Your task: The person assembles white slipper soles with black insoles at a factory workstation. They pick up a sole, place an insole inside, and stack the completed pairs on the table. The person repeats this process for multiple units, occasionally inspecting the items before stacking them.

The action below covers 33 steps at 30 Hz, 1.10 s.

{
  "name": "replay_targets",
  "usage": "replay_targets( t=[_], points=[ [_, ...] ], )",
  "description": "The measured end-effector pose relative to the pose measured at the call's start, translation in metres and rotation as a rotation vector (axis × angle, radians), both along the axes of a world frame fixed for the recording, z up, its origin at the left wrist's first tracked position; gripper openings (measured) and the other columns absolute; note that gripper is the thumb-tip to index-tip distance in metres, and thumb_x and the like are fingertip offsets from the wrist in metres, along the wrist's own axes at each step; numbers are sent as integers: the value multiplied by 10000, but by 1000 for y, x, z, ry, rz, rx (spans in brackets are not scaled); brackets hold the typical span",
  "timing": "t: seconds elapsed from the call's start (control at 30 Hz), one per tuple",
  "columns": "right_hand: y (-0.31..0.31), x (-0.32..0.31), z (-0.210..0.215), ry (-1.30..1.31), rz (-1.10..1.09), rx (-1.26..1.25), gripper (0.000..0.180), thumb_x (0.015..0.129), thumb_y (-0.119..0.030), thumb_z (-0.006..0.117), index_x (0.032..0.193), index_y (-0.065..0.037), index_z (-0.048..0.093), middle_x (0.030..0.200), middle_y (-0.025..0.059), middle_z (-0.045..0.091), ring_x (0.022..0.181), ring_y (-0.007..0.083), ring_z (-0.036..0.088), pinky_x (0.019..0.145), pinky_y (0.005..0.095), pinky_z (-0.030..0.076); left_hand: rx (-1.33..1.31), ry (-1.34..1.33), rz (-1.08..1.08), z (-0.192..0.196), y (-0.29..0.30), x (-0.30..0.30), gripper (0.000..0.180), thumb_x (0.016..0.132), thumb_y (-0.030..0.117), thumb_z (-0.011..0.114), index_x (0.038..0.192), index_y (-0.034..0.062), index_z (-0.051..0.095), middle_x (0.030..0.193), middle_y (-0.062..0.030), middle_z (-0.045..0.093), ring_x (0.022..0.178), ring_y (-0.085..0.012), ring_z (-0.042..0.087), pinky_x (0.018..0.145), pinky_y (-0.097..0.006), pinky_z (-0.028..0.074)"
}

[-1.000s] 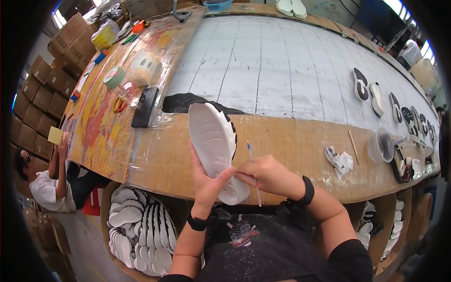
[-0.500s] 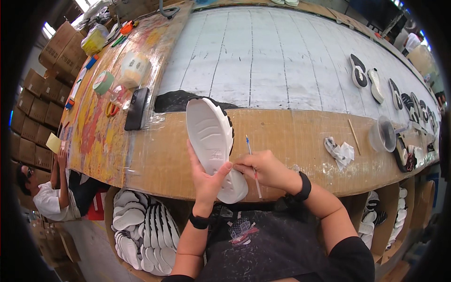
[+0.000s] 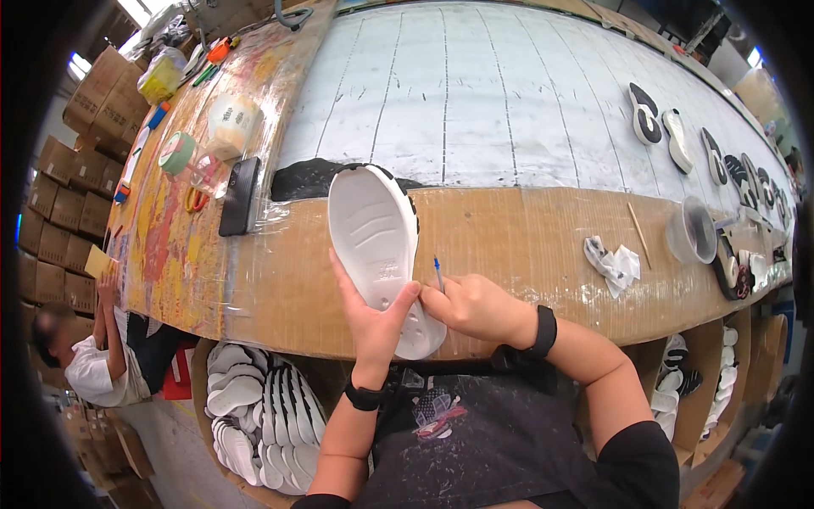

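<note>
My left hand (image 3: 373, 322) is closed around the heel half of a white shoe sole (image 3: 370, 225), thumb across its inner face. The sole stands tilted with its toe end up and away from me, and black tread shows along its far and right edges. Against the sole's right edge, near the heel, my right hand (image 3: 479, 307) is closed on a slim pen-like stick (image 3: 439, 276). Its blue tip points up above my fingers; its lower part is hidden by the hand.
A black phone (image 3: 240, 197), orange scissors (image 3: 196, 200) and a green-lidded jar (image 3: 177, 153) lie left. To the right are crumpled tissue (image 3: 612, 267), a wooden stick (image 3: 638, 234), a clear tub (image 3: 691, 231) and several soles. Below the table edge, a box holds white soles (image 3: 263, 416). A person (image 3: 97, 369) sits at far left.
My right hand has turned and closed in on the sole's edge, and the stick now shows less, only its blue end. The sole has shifted slightly left and stands a bit straighter.
</note>
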State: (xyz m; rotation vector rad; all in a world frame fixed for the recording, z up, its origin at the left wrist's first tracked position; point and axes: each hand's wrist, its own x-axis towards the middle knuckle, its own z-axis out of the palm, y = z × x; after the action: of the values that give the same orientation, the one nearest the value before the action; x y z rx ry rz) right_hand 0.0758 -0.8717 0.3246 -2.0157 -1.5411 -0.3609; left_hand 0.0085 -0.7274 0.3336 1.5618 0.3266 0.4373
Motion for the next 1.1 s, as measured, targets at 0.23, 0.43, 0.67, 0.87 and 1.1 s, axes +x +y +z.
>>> replay_targets(
  t=[0.23, 0.43, 0.67, 0.87, 1.1],
  points=[
    [2, -4, -8, 202, -74, 9, 95, 754, -64, 554, 810, -23, 488, 647, 121, 491, 534, 255, 543, 448, 338, 447, 37, -35, -22, -6, 3, 1, 1001, 688, 55, 723, 1383, 9, 4, 1300, -151, 331, 1127, -206, 412, 911, -311, 384],
    [12, -8, -14, 539, -108, 171, 111, 780, -71, 556, 870, -28, 507, 725, 150, 513, 607, 327, 540, 533, 393, 444, -65, -95, -41, -8, 8, 0, 982, 693, 50, 716, 1384, 6, 21, 1295, -138, 346, 1116, -195, 424, 909, -303, 384],
    [12, -6, -6, 787, -64, 285, 76, 807, -80, 569, 855, -21, 561, 776, 146, 573, 692, 310, 579, 599, 339, 464, -84, -132, -62, -10, 15, 0, 962, 699, 87, 718, 1384, 2, 48, 1307, -132, 336, 1133, -204, 413, 919, -310, 372],
    [10, -6, -5, 1105, -58, 290, 123, 810, -119, 610, 873, -14, 602, 753, 74, 616, 675, 133, 582, 596, 261, 452, -137, -138, -78, -10, 16, -1, 966, 697, 113, 728, 1386, 15, 58, 1306, -131, 340, 1135, -210, 418, 925, -322, 370],
    [8, 10, -2, 1262, 56, 165, 218, 760, -181, 662, 879, -2, 623, 744, 79, 638, 674, 132, 592, 598, 264, 465, -173, -146, -133, -13, 21, -2, 976, 691, 129, 735, 1386, 19, 58, 1301, -135, 347, 1137, -217, 422, 921, -331, 379]
  ],
)
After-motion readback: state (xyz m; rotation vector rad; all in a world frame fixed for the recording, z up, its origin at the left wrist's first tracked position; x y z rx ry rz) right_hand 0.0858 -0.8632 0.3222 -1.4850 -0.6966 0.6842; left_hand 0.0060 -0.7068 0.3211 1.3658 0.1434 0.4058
